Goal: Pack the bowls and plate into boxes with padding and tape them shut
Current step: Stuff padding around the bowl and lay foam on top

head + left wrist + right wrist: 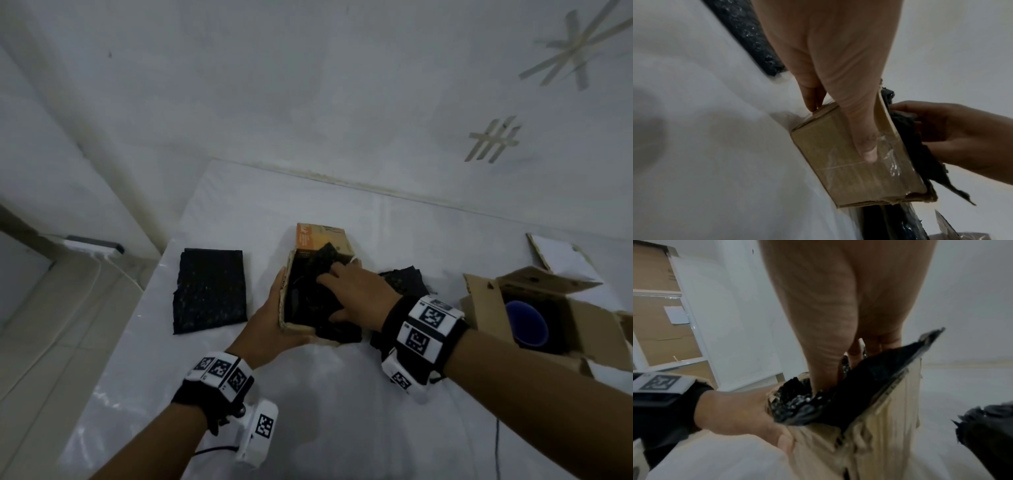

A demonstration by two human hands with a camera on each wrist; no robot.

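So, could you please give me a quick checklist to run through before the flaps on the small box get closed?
1. Small box steadied: ok, the left hand holds its near side.
2. Black padding fully inside: not ok, the right hand is pressing it in and a corner sticks up above the rim.
3. Dish inside under the padding: cannot tell, the interior is dark.
4. Spare padding available: ok, a black sheet lies left of the box.
5. Tape within reach: cannot tell, none visible.
6. Second box packed: not ok, open with a blue bowl uncovered.
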